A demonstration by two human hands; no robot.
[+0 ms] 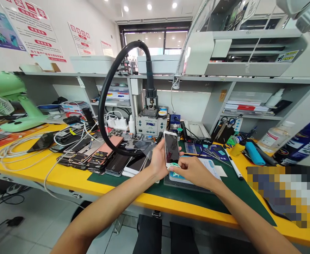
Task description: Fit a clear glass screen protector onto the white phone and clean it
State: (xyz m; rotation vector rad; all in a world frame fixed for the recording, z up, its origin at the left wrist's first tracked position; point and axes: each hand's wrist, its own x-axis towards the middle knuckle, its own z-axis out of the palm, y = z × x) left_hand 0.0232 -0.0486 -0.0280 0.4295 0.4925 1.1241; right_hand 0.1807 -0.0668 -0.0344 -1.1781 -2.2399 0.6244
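One phone [172, 147] in my left hand [159, 161], one round piece [174, 164] pinched in my right hand [196, 171].
I have the left hand wrapped behind the phone, fingertips showing at its far edge, and its dark screen faces me above the green mat [238, 201] on the yellow bench [67, 176]; with the right hand I pinch the white-and-green round piece between thumb and bent finger at the phone's lower end, though I cannot tell whether it touches the glass. Below my hands I see a dark perforated pad [185, 186] on the mat; to the left lie stacked phone parts [87, 155], beyond stands a grey station [151, 125] with a black hose [102, 91] arching near it, and to the right rests a white marker [233, 163].
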